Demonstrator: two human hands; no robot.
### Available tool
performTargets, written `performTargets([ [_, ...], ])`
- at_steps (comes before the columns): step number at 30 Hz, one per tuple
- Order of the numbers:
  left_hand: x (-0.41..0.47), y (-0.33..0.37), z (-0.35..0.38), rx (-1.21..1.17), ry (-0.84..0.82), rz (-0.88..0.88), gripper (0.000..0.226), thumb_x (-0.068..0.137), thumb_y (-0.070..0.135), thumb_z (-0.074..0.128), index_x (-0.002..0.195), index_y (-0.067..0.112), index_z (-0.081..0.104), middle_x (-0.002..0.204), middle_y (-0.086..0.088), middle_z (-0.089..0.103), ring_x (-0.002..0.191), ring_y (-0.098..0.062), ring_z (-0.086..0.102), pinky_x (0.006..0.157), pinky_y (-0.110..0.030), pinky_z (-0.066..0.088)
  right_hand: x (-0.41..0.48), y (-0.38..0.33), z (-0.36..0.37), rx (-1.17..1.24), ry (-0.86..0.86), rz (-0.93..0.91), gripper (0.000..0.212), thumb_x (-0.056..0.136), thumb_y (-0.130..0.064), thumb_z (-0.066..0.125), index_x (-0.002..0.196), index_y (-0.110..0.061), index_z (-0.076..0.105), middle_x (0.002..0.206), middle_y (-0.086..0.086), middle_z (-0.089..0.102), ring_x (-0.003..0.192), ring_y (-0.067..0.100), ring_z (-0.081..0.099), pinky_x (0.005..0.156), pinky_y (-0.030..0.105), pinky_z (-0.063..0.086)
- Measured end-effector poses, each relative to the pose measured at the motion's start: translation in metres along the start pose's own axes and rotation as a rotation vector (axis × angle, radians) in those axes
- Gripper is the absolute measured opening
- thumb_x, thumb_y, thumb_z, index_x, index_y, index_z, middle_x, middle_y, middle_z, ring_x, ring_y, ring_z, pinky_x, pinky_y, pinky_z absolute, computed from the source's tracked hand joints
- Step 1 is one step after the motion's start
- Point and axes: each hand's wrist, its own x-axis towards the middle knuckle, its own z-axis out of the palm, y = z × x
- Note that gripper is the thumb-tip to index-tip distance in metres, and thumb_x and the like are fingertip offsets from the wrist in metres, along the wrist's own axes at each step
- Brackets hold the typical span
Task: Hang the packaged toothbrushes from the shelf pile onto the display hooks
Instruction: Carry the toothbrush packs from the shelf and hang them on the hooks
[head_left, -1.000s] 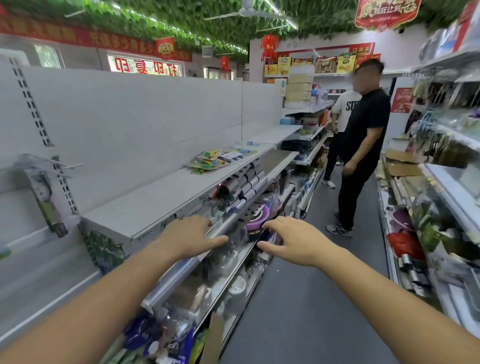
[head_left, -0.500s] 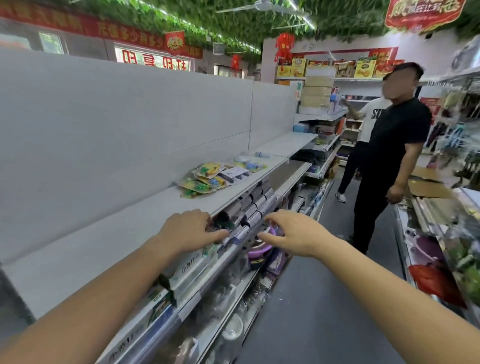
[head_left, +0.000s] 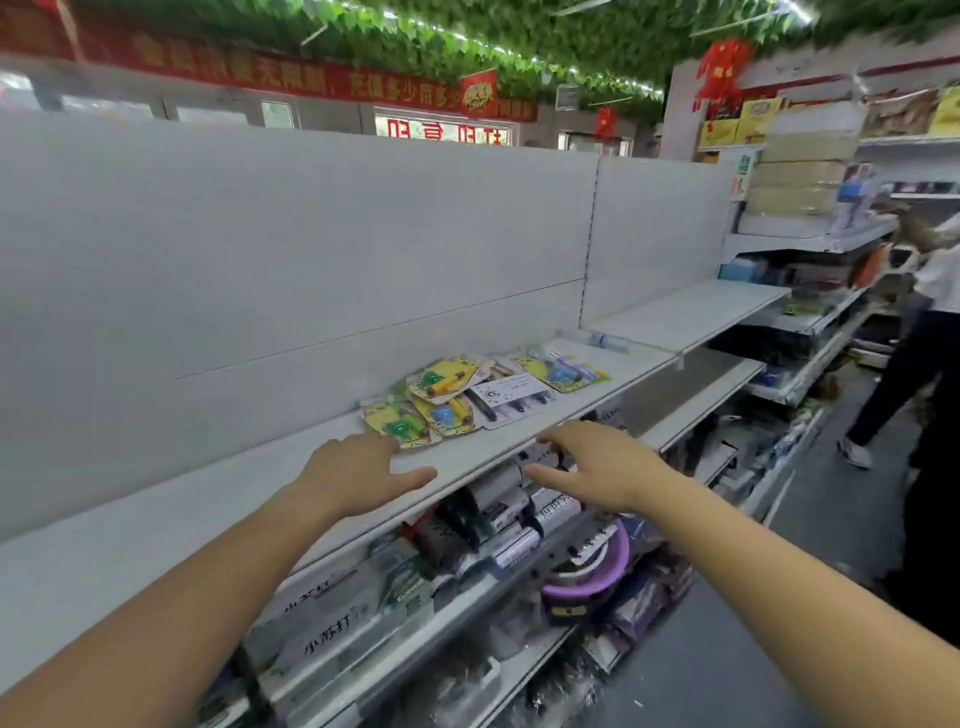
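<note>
White back panels (head_left: 311, 249) fill the wall of the aisle from nine to twelve o'clock, and a long white shelf (head_left: 156, 525) runs below them. Overhead, green leaf garlands (head_left: 467, 36) strung with small lights cover the ceiling. A red banner (head_left: 260, 75) hangs at eleven o'clock, above what may be windows (head_left: 278, 114), too blurred to be sure. At two o'clock stands more shelving (head_left: 810, 322). Grey floor (head_left: 727, 654) stretches away at four o'clock.
</note>
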Motion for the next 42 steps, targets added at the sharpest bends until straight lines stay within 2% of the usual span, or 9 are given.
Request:
performTargets([
  [5, 0.039, 0.001, -0.001, 0.012, 0.001, -0.120, 0.070, 0.086, 0.086, 0.037, 0.114, 0.027, 0.063, 0.123, 0.001, 0.067, 0.108, -0.021, 0.063, 0.080, -0.034, 0.048, 0.064, 0.040, -0.001, 0.056, -0.015, -0.080, 0.077, 0.089, -0.078, 0.040, 0.146, -0.026, 0.048, 0.138, -0.005, 0.058, 0.121, 0.016, 0.056, 0.098, 0.038, 0.049],
  [10, 0.077, -0.014, -0.007, 0.007, 0.022, -0.243, 0.073, 0.090, 0.080, 0.041, 0.131, 0.024, 0.061, 0.132, 0.000, 0.063, 0.120, -0.022, 0.059, 0.094, -0.035, 0.049, 0.128, 0.047, 0.001, 0.071, -0.022, -0.152, 0.073, 0.092, -0.074, 0.042, 0.143, -0.022, 0.052, 0.138, -0.002, 0.060, 0.122, 0.019, 0.057, 0.097, 0.039, 0.049],
  [17, 0.126, -0.036, 0.006, -0.089, 0.009, -0.362, 0.081, 0.080, 0.091, 0.039, 0.109, 0.021, 0.069, 0.112, 0.002, 0.068, 0.109, -0.021, 0.064, 0.082, -0.032, 0.048, 0.203, 0.047, 0.005, 0.037, -0.051, -0.132, 0.083, 0.088, -0.080, 0.034, 0.139, -0.020, 0.057, 0.135, 0.004, 0.062, 0.120, 0.023, 0.058, 0.095, 0.039, 0.049],
  [20, 0.138, -0.035, 0.007, -0.105, -0.018, -0.415, 0.079, 0.074, 0.096, 0.038, 0.073, 0.020, 0.058, 0.081, 0.003, 0.062, 0.083, -0.019, 0.063, 0.067, -0.030, 0.045, 0.231, 0.044, 0.007, 0.001, -0.036, -0.099, 0.080, 0.091, -0.079, 0.030, 0.101, -0.012, 0.072, 0.099, 0.008, 0.068, 0.094, 0.025, 0.064, 0.079, 0.038, 0.053],
  [24, 0.147, -0.027, 0.010, -0.081, -0.085, -0.474, 0.078, 0.065, 0.101, 0.039, 0.068, 0.023, 0.051, 0.076, 0.006, 0.057, 0.082, -0.018, 0.061, 0.070, -0.030, 0.045, 0.257, 0.035, 0.014, -0.028, -0.055, -0.012, 0.082, 0.084, -0.088, 0.023, 0.053, -0.015, 0.041, 0.054, 0.002, 0.045, 0.053, 0.019, 0.048, 0.053, 0.031, 0.038],
  [29, 0.156, -0.018, 0.017, -0.098, -0.130, -0.533, 0.076, 0.059, 0.100, 0.050, 0.078, 0.027, 0.050, 0.093, 0.004, 0.064, 0.098, -0.019, 0.066, 0.075, -0.029, 0.048, 0.287, 0.030, 0.030, -0.128, -0.140, 0.082, 0.095, 0.072, -0.098, 0.015, 0.065, -0.016, 0.060, 0.074, 0.003, 0.066, 0.077, 0.023, 0.065, 0.078, 0.034, 0.053],
  [34, 0.161, -0.021, 0.011, -0.274, -0.143, -0.591, 0.061, 0.064, 0.085, 0.070, 0.078, 0.032, 0.044, 0.086, 0.009, 0.053, 0.093, -0.018, 0.057, 0.073, -0.028, 0.045, 0.308, 0.033, 0.046, -0.143, -0.147, 0.127, 0.110, 0.063, -0.104, 0.017, 0.112, -0.021, 0.071, 0.119, 0.010, 0.068, 0.121, 0.031, 0.057, 0.107, 0.046, 0.039],
  [39, 0.162, -0.041, 0.017, -0.596, -0.118, -0.630, 0.047, 0.070, 0.061, 0.085, 0.088, 0.024, 0.062, 0.091, 0.006, 0.067, 0.092, -0.017, 0.065, 0.060, -0.021, 0.042, 0.319, 0.034, 0.055, 0.040, -0.097, 0.176, 0.092, 0.063, -0.099, 0.046, 0.108, -0.021, 0.064, 0.137, 0.011, 0.058, 0.136, 0.034, 0.044, 0.115, 0.056, 0.025],
  [42, 0.159, -0.049, 0.021, -0.800, -0.064, -0.687, 0.058, 0.071, 0.051, 0.089, 0.106, 0.015, 0.059, 0.097, 0.001, 0.068, 0.085, -0.013, 0.065, 0.058, -0.025, 0.043, 0.328, 0.030, 0.057, 0.235, -0.028, 0.206, 0.103, 0.061, -0.088, 0.066, 0.132, -0.015, 0.049, 0.141, 0.011, 0.054, 0.138, 0.033, 0.042, 0.114, 0.054, 0.024],
])
